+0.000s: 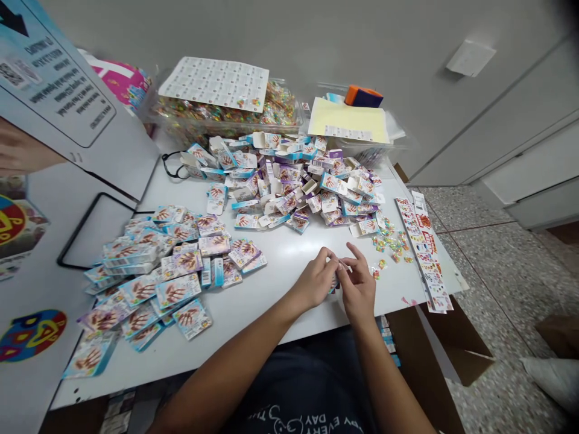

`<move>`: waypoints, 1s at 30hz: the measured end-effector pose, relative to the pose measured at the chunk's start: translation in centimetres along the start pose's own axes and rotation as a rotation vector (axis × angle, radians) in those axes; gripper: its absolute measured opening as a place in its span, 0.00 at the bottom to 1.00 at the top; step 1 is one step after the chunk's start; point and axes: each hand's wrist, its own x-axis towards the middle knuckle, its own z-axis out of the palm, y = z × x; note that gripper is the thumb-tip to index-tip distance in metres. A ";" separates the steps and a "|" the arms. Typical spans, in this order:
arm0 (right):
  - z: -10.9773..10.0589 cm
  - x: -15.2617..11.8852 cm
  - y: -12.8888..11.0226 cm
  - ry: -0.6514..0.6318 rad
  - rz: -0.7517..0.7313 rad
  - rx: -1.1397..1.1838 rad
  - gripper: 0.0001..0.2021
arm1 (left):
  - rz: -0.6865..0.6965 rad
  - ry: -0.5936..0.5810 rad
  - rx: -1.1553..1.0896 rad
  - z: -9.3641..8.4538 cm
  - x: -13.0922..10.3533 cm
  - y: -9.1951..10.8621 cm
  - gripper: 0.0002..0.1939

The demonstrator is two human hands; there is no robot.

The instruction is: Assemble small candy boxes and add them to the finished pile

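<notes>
My left hand (315, 278) and my right hand (357, 286) meet over the front part of the table, both with closed fingers. Between them is a small printed box (334, 283), mostly hidden by the fingers and showing only a bluish, patterned part. The fingertips pinch together at its upper end. Just right of my right hand lie small packets of colourful pieces (392, 244). Beyond the hands is a heap of small boxes with open flaps (289, 187). To the left, a pile of closed boxes (176, 289) with hand pictures covers the table (271, 307).
At the back stand a clear bin of colourful packets (199, 123), a sticker sheet (217, 81) on it, and another container with a yellow sheet (348, 120) and an orange-purple object (363, 96). Sticker strips (423, 250) overhang the right edge. An open carton (456, 346) stands below.
</notes>
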 end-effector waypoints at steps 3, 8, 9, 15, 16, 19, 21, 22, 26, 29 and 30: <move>0.1 0.1 0.3 -0.036 0.029 0.058 0.11 | 0.033 0.025 0.098 -0.1 -0.1 0.1 0.08; 0.4 -0.1 -0.2 0.021 0.111 0.013 0.12 | 0.006 0.063 0.116 0.3 -0.2 0.3 0.03; 0.5 -0.2 -0.4 0.041 0.131 -0.011 0.13 | 0.010 0.070 0.125 0.4 -0.2 0.4 0.04; 0.4 0.0 -1.0 0.043 0.072 0.011 0.12 | 0.040 0.061 0.080 0.3 -0.4 0.4 0.05; 0.4 0.1 -0.9 0.030 0.044 0.032 0.11 | 0.057 0.054 0.050 0.1 -0.3 0.3 0.05; 0.4 0.1 -0.6 0.023 0.014 0.088 0.09 | 0.084 0.026 -0.082 -0.2 0.0 -0.2 0.06; 0.4 -0.1 -0.5 0.047 0.037 0.114 0.08 | 0.052 0.011 -0.160 -0.3 0.2 -0.4 0.04; 0.4 -0.2 -0.5 0.057 0.045 0.113 0.07 | 0.026 0.012 -0.185 -0.3 0.3 -0.4 0.03; 0.4 -1.2 -0.4 0.042 0.007 0.013 0.07 | -0.026 0.007 -0.217 -0.3 0.4 0.1 0.02; 0.3 -1.6 -0.2 0.065 -0.104 -0.098 0.08 | -0.057 -0.052 -0.242 -0.3 0.3 0.4 0.03; 0.2 -1.6 -0.1 0.088 -0.129 -0.123 0.08 | -0.067 -0.083 -0.252 -0.2 0.2 0.4 0.04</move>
